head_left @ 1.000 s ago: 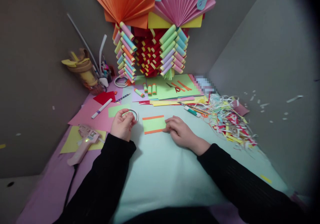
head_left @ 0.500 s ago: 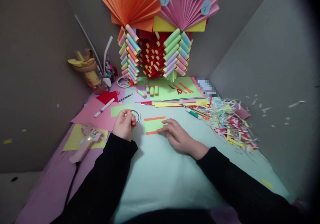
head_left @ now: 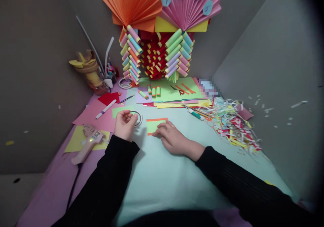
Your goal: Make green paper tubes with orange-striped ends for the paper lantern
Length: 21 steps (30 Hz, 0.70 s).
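Observation:
Above the table, my left hand (head_left: pixel 124 125) grips a thin ring-shaped roll of tape (head_left: pixel 139 119) between thumb and fingers. A small green paper rectangle (head_left: pixel 153 127) with orange strips along its top and bottom edges lies flat in front of me. Over the right part of that paper rests my right hand (head_left: pixel 174 137), fingers stretched out and covering its lower right corner. A plain light green paper piece (head_left: pixel 117 111) is partly hidden behind my left hand.
A glue gun (head_left: pixel 88 144) lies at left on yellow paper, its cord trailing towards me. Paper scraps (head_left: pixel 235 125) are heaped at right. Scissors (head_left: pixel 181 92) and several green paper rolls (head_left: pixel 158 91) lie at the back, below hanging paper fans (head_left: pixel 133 4). A marker (head_left: pixel 106 109) lies on pink paper.
My right hand has slid left, farther over the green and orange paper. The tape roll has turned in my left hand, so more of its ring shows.

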### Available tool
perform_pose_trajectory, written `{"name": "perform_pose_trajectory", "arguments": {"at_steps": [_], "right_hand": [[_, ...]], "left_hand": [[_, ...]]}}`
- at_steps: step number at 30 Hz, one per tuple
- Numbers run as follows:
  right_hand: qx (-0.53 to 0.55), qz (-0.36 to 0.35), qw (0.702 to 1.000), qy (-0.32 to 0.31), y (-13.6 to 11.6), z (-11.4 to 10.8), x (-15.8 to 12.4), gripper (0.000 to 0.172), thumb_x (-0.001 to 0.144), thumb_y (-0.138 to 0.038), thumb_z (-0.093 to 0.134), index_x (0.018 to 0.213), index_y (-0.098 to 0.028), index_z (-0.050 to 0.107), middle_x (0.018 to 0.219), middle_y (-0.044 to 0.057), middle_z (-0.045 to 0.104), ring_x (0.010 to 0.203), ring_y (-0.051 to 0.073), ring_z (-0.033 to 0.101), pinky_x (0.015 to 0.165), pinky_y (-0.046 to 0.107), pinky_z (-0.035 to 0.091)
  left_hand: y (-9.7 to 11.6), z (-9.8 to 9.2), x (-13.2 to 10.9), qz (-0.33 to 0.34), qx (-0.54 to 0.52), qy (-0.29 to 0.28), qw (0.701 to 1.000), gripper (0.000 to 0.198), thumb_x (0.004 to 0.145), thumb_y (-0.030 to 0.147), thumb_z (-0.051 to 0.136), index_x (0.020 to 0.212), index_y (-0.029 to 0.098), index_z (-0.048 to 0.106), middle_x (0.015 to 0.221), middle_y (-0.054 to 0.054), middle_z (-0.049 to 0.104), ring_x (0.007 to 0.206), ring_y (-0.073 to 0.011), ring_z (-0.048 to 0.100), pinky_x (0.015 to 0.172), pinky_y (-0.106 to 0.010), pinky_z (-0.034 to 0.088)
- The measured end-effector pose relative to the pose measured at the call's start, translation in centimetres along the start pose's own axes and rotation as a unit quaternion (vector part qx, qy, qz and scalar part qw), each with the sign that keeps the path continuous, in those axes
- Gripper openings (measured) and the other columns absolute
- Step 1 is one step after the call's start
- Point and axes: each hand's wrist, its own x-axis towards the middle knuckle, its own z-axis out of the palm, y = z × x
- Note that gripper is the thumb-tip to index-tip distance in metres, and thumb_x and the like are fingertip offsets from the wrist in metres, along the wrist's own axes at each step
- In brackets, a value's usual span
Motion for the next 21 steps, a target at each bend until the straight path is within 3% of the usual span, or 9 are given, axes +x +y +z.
{"name": "perform_pose_trajectory", "arguments": {"at_steps": [8,14,21], "right_hand": [[0.032,0.009,0.999,0.01,-0.5,0.1,0.3,0.042,0.07,-0.003,0.045,0.11,-0.018,0.048,0.112,0.011,0.059,0.117,0.026,0.045,0.107,0.058,0.023],[0.02,0.019,0.999,-0.028,-1.1,0.2,0.5,0.041,0.07,-0.004,0.046,0.109,-0.017,0.05,0.112,0.012,0.058,0.119,0.025,0.044,0.109,0.058,0.02],[0.04,0.002,0.999,-0.008,-0.9,0.4,0.1,0.043,0.07,-0.004,0.046,0.111,-0.019,0.048,0.113,0.009,0.059,0.124,0.025,0.04,0.11,0.057,0.017]], "left_hand": [[-0.3,0.1,0.0,-0.025,-0.011,-0.009,1.0,0.041,0.055,0.025,0.076,0.086,0.018,0.052,0.074,0.003,0.053,0.062,-0.0084,0.051,0.051,-0.018,0.037],[0.2,0.5,-0.6,-0.041,-0.048,-0.031,0.998,0.036,0.06,0.036,0.073,0.081,0.017,0.05,0.059,0.008,0.047,0.048,-0.0063,0.043,0.046,-0.018,0.033],[0.1,0.9,-0.9,-0.026,-0.049,-0.057,0.997,0.032,0.06,0.029,0.07,0.081,0.019,0.048,0.049,0.011,0.042,0.043,-0.0064,0.042,0.046,-0.018,0.033]]}}
